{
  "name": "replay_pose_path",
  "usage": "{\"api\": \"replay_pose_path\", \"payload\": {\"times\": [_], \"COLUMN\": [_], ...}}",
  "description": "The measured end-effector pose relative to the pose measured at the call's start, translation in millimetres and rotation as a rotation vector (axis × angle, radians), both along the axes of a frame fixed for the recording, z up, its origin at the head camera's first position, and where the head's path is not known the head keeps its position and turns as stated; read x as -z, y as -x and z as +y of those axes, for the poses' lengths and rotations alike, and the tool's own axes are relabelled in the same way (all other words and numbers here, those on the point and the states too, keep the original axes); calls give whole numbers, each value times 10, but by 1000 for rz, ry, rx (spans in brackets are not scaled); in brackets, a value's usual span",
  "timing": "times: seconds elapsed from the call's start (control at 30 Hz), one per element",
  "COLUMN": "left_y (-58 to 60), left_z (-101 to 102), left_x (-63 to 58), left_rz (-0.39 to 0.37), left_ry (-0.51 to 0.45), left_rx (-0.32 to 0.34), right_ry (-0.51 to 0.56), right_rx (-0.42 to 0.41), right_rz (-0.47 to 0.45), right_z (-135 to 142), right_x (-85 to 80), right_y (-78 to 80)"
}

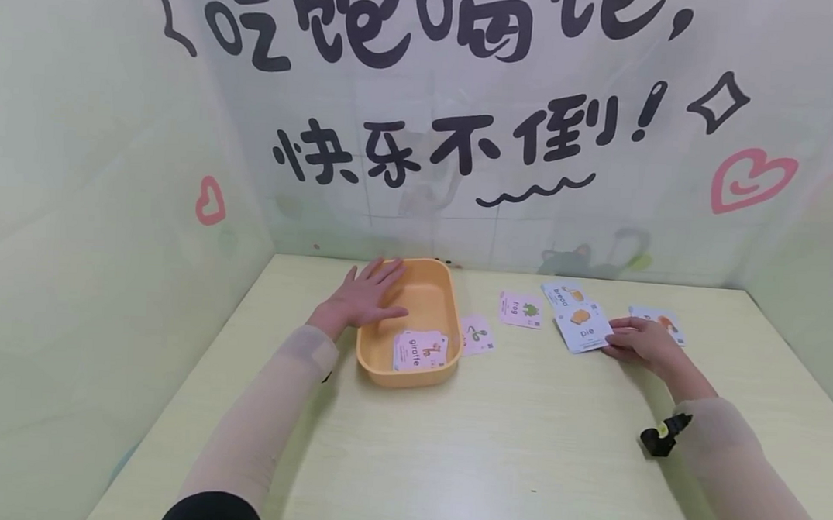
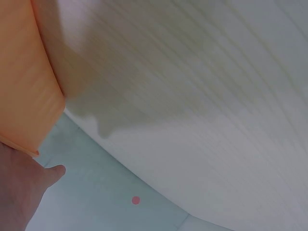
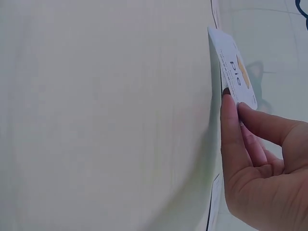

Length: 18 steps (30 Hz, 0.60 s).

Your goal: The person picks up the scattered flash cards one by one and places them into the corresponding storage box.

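My right hand [image 1: 646, 346] pinches the edge of a card marked "pie" [image 1: 583, 326] between thumb and fingers; the right wrist view shows this pie card [image 3: 236, 72] tilted up off the table. Behind it, partly covered, lies a "bread" card [image 1: 562, 293]. My left hand [image 1: 366, 295] has its fingers spread over the left rim of an orange plastic basket [image 1: 429, 280] and holds nothing. Inside the basket, at its near end, is a small pile of pink cards, with a "giraffe" card [image 1: 415, 351] on top. In the left wrist view the basket's side [image 2: 24, 72] is beside my hand.
A pink "frog" card [image 1: 521, 309] lies right of the basket. Another pink card [image 1: 477, 335] sits partly hidden against the basket's right side. Beyond my right hand is a blue-edged card [image 1: 668, 321], partly covered. A printed cloth wall [image 1: 418, 213] stands along the table's back edge.
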<state>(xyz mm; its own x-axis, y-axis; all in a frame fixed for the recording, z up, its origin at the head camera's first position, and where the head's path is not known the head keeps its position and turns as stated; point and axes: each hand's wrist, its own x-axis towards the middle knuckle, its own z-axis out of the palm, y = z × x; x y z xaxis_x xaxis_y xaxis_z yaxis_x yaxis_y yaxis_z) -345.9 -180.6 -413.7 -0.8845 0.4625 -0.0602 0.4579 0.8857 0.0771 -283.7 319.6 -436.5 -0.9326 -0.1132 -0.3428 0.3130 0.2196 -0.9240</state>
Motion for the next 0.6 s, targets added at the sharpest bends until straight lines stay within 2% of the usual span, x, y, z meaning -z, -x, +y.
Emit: {"api": "replay_pose_path", "payload": {"times": [0.17, 0.4, 0.6], "left_y": [-2, -6, -16], "left_z": [9, 8, 6], "left_x": [-4, -1, 0], "left_rz": [0, -4, -3], "left_ry": [9, 13, 5], "left_rx": [-6, -8, -11], "right_ry": [-13, 146, 204], "right_rx": [-20, 7, -3], "right_rz": [44, 35, 30], "right_z": [-57, -215, -397], "right_x": [-40, -112, -190], "right_y": [-11, -37, -45]}}
